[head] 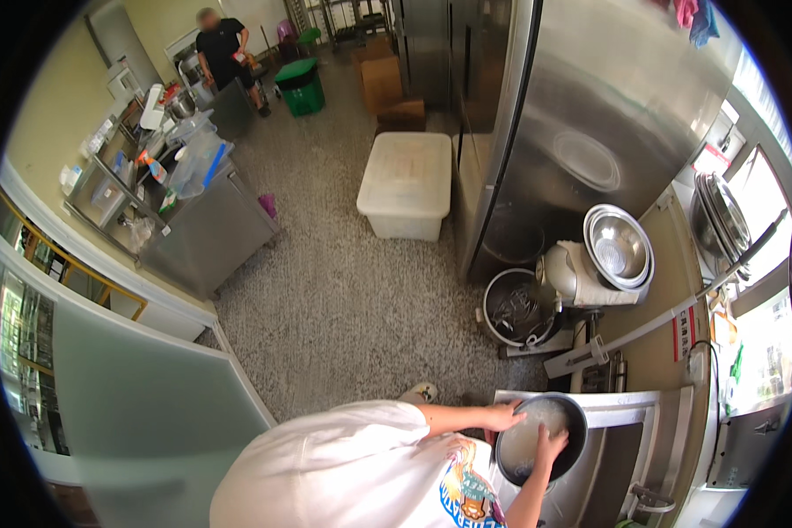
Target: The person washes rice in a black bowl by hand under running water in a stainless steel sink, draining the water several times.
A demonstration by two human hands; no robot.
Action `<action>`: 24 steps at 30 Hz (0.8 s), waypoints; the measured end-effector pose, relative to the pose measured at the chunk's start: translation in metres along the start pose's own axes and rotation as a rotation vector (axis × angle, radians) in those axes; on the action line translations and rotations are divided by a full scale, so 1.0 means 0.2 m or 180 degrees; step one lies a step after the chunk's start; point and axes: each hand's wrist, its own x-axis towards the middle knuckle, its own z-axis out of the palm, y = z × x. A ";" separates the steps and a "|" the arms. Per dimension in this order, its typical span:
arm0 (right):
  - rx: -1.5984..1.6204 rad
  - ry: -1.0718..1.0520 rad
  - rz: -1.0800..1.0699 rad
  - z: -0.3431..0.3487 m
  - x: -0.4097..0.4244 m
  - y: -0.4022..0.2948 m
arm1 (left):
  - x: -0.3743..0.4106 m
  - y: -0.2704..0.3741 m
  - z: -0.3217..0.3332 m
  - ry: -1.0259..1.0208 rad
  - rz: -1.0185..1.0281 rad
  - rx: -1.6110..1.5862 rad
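Observation:
A dark round pot (pixel 575 422) rests at the edge of the stainless-steel sink (pixel 617 455) in front of me. Cloudy whitish water (pixel 521 442) covers much of its bottom, and a pale mass lies under the surface; rice is likely, but the grains are too small to tell. My left hand (pixel 505 416) grips the pot's rim on the far-left side, thumb over the edge. Inside the pot is my right hand (pixel 552 443), its fingers bent down at the water. Whether those fingers hold anything is hidden.
A faucet (pixel 653 498) stands at the sink's lower right. Beyond the sink are a mixer with steel bowls (pixel 617 247) on it and a large pot of utensils (pixel 518 307). A lidded white bin (pixel 406 178) sits on the floor. Another person (pixel 221 53) stands far back by the counter (pixel 211 231).

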 end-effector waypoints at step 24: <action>0.0058 -0.0311 0.1333 -0.17 -0.11 -0.40 | 0.10 -0.05 -0.04 -0.0334 -0.0039 -0.0061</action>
